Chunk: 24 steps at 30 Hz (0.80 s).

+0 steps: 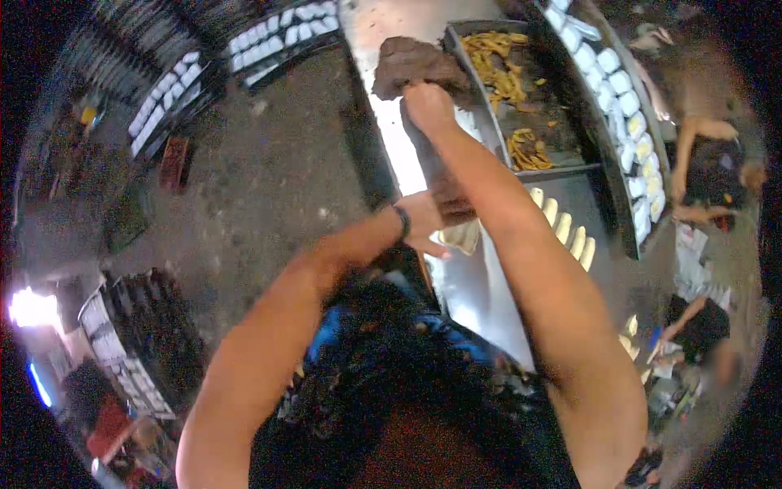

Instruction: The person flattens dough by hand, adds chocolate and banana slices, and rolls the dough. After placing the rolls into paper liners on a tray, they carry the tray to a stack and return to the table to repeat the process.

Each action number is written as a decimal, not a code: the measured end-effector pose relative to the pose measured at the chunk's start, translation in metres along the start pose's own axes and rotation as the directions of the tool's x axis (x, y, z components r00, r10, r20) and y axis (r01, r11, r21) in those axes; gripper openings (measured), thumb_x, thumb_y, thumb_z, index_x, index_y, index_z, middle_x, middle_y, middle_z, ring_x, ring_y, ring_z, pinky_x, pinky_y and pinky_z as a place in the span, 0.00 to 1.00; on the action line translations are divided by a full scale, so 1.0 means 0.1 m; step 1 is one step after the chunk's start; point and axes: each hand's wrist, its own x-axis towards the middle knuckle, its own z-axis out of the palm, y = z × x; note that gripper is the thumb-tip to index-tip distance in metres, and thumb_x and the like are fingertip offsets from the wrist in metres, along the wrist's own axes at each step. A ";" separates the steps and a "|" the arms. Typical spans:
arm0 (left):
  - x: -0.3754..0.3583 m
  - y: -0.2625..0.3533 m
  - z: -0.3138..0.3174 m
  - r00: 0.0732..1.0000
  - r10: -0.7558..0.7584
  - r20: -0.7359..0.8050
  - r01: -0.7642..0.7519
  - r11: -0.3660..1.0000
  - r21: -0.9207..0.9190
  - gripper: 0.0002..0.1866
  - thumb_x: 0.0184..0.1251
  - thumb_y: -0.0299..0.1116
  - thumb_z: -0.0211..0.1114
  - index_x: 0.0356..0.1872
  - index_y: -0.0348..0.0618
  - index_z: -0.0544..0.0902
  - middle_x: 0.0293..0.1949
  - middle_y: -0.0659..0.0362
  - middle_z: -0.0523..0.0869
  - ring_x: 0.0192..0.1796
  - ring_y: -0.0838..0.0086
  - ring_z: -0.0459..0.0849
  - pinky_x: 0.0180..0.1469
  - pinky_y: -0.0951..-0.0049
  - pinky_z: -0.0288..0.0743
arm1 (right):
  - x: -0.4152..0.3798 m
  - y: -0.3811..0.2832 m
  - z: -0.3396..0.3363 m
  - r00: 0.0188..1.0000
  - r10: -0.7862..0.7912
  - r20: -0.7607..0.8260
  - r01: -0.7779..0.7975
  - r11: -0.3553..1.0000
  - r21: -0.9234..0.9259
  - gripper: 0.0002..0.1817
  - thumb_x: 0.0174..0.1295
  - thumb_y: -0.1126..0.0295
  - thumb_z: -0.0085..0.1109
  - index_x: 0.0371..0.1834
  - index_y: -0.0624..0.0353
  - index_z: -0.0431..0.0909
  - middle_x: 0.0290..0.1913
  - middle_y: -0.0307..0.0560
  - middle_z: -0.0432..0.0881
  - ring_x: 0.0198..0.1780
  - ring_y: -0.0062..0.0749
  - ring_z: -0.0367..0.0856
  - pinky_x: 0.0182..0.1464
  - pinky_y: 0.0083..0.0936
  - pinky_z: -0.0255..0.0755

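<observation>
My right hand (430, 107) reaches to the far end of a shiny metal worktable (481, 295), its fingers closed on the near edge of a soft brown lump (414, 63). Nearer to me, my left hand (423, 218), with a dark band at the wrist, is low over the table's left edge. Its thumb is stretched out; the other fingers are blurred and partly hidden beside a smaller brown piece (453, 202). Just past that hand lies a pale, dough-like piece (461, 236), partly covered by my right forearm.
A divided tray (494, 122) holds yellow-brown strips. Pale finger-shaped pieces (564, 228) line the table's right side. Farther right, a long rack (619, 106) carries white packets. Other people sit at the right (709, 163) and lower left (110, 424). More packet-filled trays (285, 37) stand at the back left.
</observation>
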 end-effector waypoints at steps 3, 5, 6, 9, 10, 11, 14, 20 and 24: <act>0.00 0.21 -0.15 0.999 -0.002 -0.050 0.002 1.000 0.007 0.45 0.56 0.59 0.57 0.68 0.35 0.62 0.74 0.48 0.52 0.76 0.55 0.45 0.73 0.49 0.43 | -0.03 0.31 -0.11 0.996 -0.094 0.010 0.092 0.989 0.117 0.09 0.56 0.70 0.53 0.29 0.60 0.83 0.33 0.52 0.84 0.36 0.44 0.84 0.42 0.34 0.78; -0.29 0.38 -0.13 0.993 0.121 0.007 -0.119 0.988 -0.095 0.42 0.62 0.59 0.52 0.71 0.43 0.56 0.74 0.50 0.49 0.76 0.53 0.45 0.73 0.45 0.41 | -0.39 0.50 -0.46 0.985 -0.094 -0.147 0.139 0.932 0.334 0.10 0.55 0.70 0.55 0.35 0.61 0.84 0.35 0.51 0.85 0.38 0.40 0.85 0.43 0.31 0.77; -0.44 0.46 -0.10 0.982 0.184 0.038 -0.177 0.972 -0.153 0.41 0.64 0.59 0.50 0.73 0.46 0.53 0.75 0.50 0.48 0.76 0.52 0.45 0.73 0.44 0.40 | -0.60 0.54 -0.58 0.994 0.091 -0.065 -0.054 0.902 0.429 0.12 0.56 0.69 0.55 0.39 0.61 0.83 0.37 0.49 0.85 0.38 0.37 0.85 0.42 0.30 0.77; -0.56 0.63 -0.09 0.993 0.099 0.068 -0.089 0.987 -0.135 0.45 0.56 0.61 0.57 0.71 0.44 0.58 0.74 0.52 0.51 0.75 0.54 0.47 0.71 0.44 0.45 | -1.46 0.41 -1.12 0.945 0.305 0.122 -0.306 0.686 0.660 0.15 0.59 0.70 0.56 0.48 0.63 0.81 0.39 0.47 0.86 0.41 0.28 0.83 0.45 0.25 0.75; -0.58 0.66 -0.11 0.994 0.098 0.054 -0.089 0.986 -0.141 0.46 0.54 0.60 0.59 0.70 0.43 0.60 0.74 0.52 0.53 0.75 0.54 0.49 0.71 0.46 0.49 | -1.80 0.36 -1.07 0.898 0.411 0.155 -0.401 0.621 0.674 0.14 0.60 0.73 0.54 0.49 0.63 0.80 0.41 0.47 0.85 0.43 0.29 0.83 0.48 0.24 0.75; -0.60 0.63 -0.02 0.990 0.142 0.005 -0.141 0.981 -0.133 0.46 0.52 0.62 0.59 0.68 0.41 0.63 0.73 0.51 0.56 0.74 0.52 0.51 0.70 0.45 0.49 | -2.09 0.30 -0.96 0.919 0.390 0.058 -0.352 0.745 0.567 0.14 0.61 0.75 0.54 0.50 0.62 0.80 0.45 0.48 0.84 0.45 0.30 0.83 0.50 0.23 0.75; -0.63 0.61 -0.08 0.959 0.221 0.176 -0.194 0.968 -0.159 0.46 0.52 0.62 0.59 0.67 0.40 0.64 0.70 0.50 0.61 0.73 0.52 0.52 0.71 0.45 0.48 | -2.64 -0.14 -0.65 0.873 0.487 0.016 -0.448 0.790 0.419 0.14 0.58 0.70 0.59 0.48 0.60 0.80 0.49 0.53 0.82 0.50 0.38 0.81 0.51 0.29 0.75; -0.77 0.41 -0.04 0.950 0.301 -0.087 -0.309 0.853 -0.421 0.19 0.55 0.43 0.63 0.42 0.41 0.83 0.55 0.48 0.78 0.59 0.53 0.71 0.61 0.52 0.63 | -1.83 0.06 -1.41 0.720 0.473 0.508 -0.549 0.836 0.000 0.11 0.54 0.65 0.55 0.31 0.59 0.83 0.32 0.63 0.80 0.33 0.57 0.80 0.37 0.44 0.74; -0.67 0.02 -0.30 0.962 -0.115 -0.246 -0.033 0.850 -0.526 0.08 0.57 0.33 0.61 0.33 0.40 0.82 0.40 0.50 0.83 0.43 0.54 0.80 0.48 0.59 0.72 | -1.37 -0.17 -1.27 0.621 0.494 -0.608 -0.334 0.869 0.365 0.16 0.56 0.66 0.56 0.46 0.61 0.77 0.48 0.63 0.78 0.54 0.56 0.75 0.53 0.46 0.70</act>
